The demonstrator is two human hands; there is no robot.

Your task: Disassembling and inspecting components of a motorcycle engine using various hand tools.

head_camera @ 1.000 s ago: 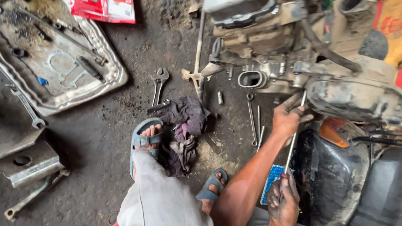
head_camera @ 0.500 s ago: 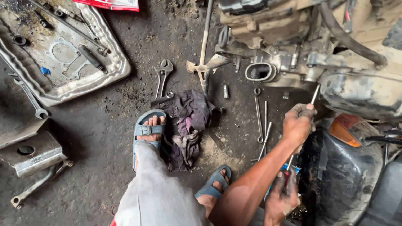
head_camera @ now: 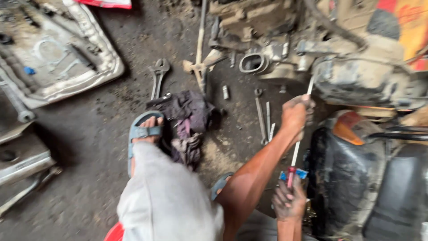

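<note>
Head view, greasy hands (head_camera: 296, 114) gripping slim steel screwdriver (head_camera: 297, 147)

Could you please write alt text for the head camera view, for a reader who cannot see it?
Two greasy hands hold a long screwdriver against a dirty engine: the left hand grips the shaft, the right hand the handle. Spanners, a rag and a metal tray lie on the floor.
</note>
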